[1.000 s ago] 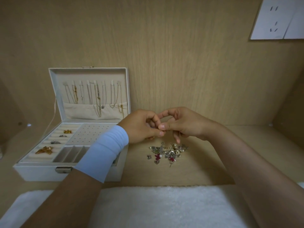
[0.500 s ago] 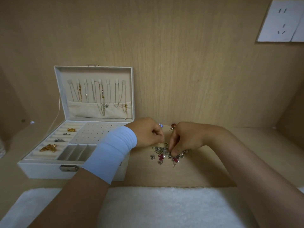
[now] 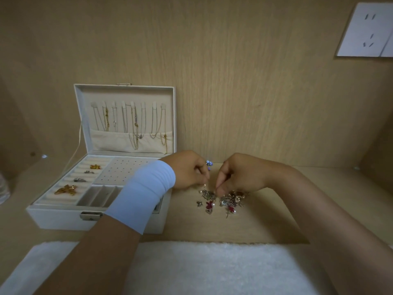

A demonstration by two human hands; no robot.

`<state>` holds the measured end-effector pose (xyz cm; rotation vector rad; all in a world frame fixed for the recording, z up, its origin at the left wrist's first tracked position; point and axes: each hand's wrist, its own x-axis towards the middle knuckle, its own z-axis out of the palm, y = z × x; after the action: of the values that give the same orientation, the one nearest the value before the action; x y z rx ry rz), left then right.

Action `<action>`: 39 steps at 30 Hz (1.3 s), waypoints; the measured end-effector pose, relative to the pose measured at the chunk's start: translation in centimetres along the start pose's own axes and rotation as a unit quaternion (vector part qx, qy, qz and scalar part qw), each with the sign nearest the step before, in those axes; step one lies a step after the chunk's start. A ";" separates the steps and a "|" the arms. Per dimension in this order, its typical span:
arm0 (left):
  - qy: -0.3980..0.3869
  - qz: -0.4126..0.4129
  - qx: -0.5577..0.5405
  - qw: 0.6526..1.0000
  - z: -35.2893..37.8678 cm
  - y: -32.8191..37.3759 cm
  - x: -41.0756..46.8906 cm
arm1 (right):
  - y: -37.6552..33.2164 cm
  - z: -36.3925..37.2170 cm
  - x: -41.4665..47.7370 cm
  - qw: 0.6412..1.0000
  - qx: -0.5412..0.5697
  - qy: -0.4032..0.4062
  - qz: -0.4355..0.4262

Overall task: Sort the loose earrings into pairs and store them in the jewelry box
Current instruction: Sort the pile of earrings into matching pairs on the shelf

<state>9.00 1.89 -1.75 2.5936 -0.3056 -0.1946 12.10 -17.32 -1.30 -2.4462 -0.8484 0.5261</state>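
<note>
Earrings: loose heap (image 3: 222, 200) on the tabletop (image 3: 276, 220), just right of the jewelry box, directly under both hands; red, silver and pearl pieces tangled together.
Handling: judged tiny, light, stiff metal with fine hooks and posts; likely to snag on one another and skid on smooth wood; best pinched at the hook or post, lifted slowly so no neighbour trails along.
Towel: white, fluffy (image 3: 191, 269), nearest the camera, well clear of the heap; no obstacle, though a dropped piece could sink into the pile.
Left hand: (image 3: 187, 171) curled nearly closed, fingertips pinched at the heap's left edge, apparently on a thin hook or wire; too small to confirm; pale blue wrist sleeve (image 3: 140, 194) lying across the box's front right corner.
Right hand: (image 3: 238, 175) curled likewise, thumb and forefinger pressed together at the top of the heap, seemingly on one small piece; exact hold hard to tell.
Stray piece: small blue-purple item (image 3: 209, 163) between the two hands, behind the heap, near the back wall.
Jewelry box: (image 3: 63, 216) white, lid open and upright, left of the heap; perforated stud panel (image 3: 121, 169) empty; gold and silver pieces in the ring rolls (image 3: 80, 179); small front compartments (image 3: 100, 194) appear empty.
Lid: chains (image 3: 131, 122) hanging on hooks above a pocket.
In the way: left forearm crossing the box's near corner, partly blocking the front compartments.
Far: wooden back wall; white socket plate (image 3: 370, 30) upper right.
</note>
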 end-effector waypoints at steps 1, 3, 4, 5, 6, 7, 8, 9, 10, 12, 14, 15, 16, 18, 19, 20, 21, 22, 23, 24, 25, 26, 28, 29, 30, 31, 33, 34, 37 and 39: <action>-0.004 0.001 -0.023 1.000 -0.1 -0.1 -0.1 | 0.0 -0.3 -0.2 0.999 0.035 0.003 0.001; 0.004 0.014 -0.063 0.998 -0.2 -0.1 -0.2 | 0.2 -0.8 -0.5 0.995 0.098 0.018 0.004; 0.015 0.024 -0.085 0.996 -0.2 -0.1 -0.2 | 0.2 -1.0 -0.7 0.992 0.122 0.027 0.007; 0.030 0.034 -0.109 0.993 -0.3 0.0 -0.2 | 0.3 -1.2 -0.8 0.989 0.143 0.033 0.007; 0.044 0.040 -0.133 0.989 -0.2 0.1 -0.2 | 0.4 -1.4 -0.9 0.986 0.161 0.033 0.005; 0.055 0.041 -0.159 0.985 -0.2 0.2 -0.2 | 0.5 -1.6 -1.0 0.984 0.177 0.031 0.001; 0.058 0.040 -0.183 0.981 -0.1 0.3 -0.2 | 0.6 -1.7 -1.1 0.981 0.193 0.026 -0.003; 0.054 0.037 -0.205 0.977 0.0 0.4 -0.3 | 0.8 -1.8 -1.1 0.978 0.206 0.021 -0.007; 0.047 0.035 -0.223 0.973 0.1 0.5 -0.3 | 1.0 -1.8 -1.0 0.976 0.218 0.016 -0.010; 0.029 0.030 -0.257 0.965 0.3 0.6 -0.3 | 1.2 -1.6 -0.9 0.970 0.242 0.005 -0.011; 0.016 0.024 -0.291 0.956 0.3 0.8 -0.4 | 1.4 -1.5 -0.6 0.963 0.271 -0.001 -0.009; 0.014 0.024 -0.302 0.953 0.2 0.8 -0.4 | 1.5 -1.4 -0.5 0.958 0.287 -0.001 -0.008; 0.014 0.026 -0.311 0.950 0.2 0.9 -0.4 | 1.5 -1.4 -0.5 0.954 0.301 0.002 -0.009; 0.020 0.031 -0.326 0.945 0.0 0.9 -0.4 | 1.5 -1.5 -0.4 0.949 0.314 0.016 -0.011; 0.028 0.032 -0.330 0.943 0.0 0.9 -0.4 | 1.4 -1.5 -0.3 0.949 0.315 0.028 -0.012; 0.038 0.033 -0.330 0.943 0.0 0.8 -0.4 | 1.4 -1.5 -0.3 0.948 0.314 0.043 -0.014; 0.053 0.035 -0.326 0.943 -0.1 0.8 -0.4 | 1.3 -1.4 -0.2 0.948 0.313 0.061 -0.014; 0.069 0.037 -0.322 0.943 -0.1 0.9 -0.3 | 1.3 -1.4 -0.1 0.947 0.311 0.079 -0.011; 0.086 0.040 -0.321 0.942 -0.1 0.9 -0.2 | 1.3 -1.5 0.0 0.946 0.311 0.094 -0.007; 0.100 0.041 -0.323 0.940 0.0 0.9 -0.1 | 1.3 -1.5 0.1 0.945 0.311 0.106 -0.005; 0.113 0.042 -0.326 0.938 -0.1 1.0 0.0 | 1.2 -1.5 0.1 0.943 0.311 0.116 -0.006; 0.126 0.038 -0.328 0.936 -0.1 1.1 0.2 | 1.3 -1.5 0.2 0.942 0.310 0.130 -0.009; 0.154 0.011 -0.317 0.936 0.0 1.1 0.6 | 1.5 -1.6 0.3 0.936 0.305 0.176 -0.007; 0.167 -0.007 -0.296 0.940 0.1 1.1 1.0 | 1.8 -1.6 0.4 0.934 0.293 0.206 0.001; 0.176 -0.021 -0.259 0.949 0.2 1.1 1.4 | 2.3 -1.7 0.6 0.934 0.271 0.235 0.011; 0.177 -0.029 -0.214 0.960 0.3 1.1 1.9 | 2.9 -1.7 0.8 0.937 0.239 0.255 0.018; 0.162 -0.032 -0.139 0.976 0.8 1.4 2.9 | 4.1 -1.7 1.3 0.949 0.174 0.262 0.029; 0.152 -0.031 -0.105 0.982 1.2 1.7 3.4 | 4.6 -1.6 1.6 0.955 0.148 0.254 0.034; 0.124 -0.034 -0.022 0.991 2.1 2.6 4.8 | 6.0 -0.9 2.3 0.965 0.075 0.247 0.050; 0.089 -0.051 0.020 0.994 2.8 2.9 5.8 | 6.5 -0.4 2.8 0.968 0.021 0.242 0.060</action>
<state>13.48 -3.35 -3.13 2.6451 -0.1127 0.0076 17.36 -20.06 -5.14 -2.4393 -0.4813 -0.0223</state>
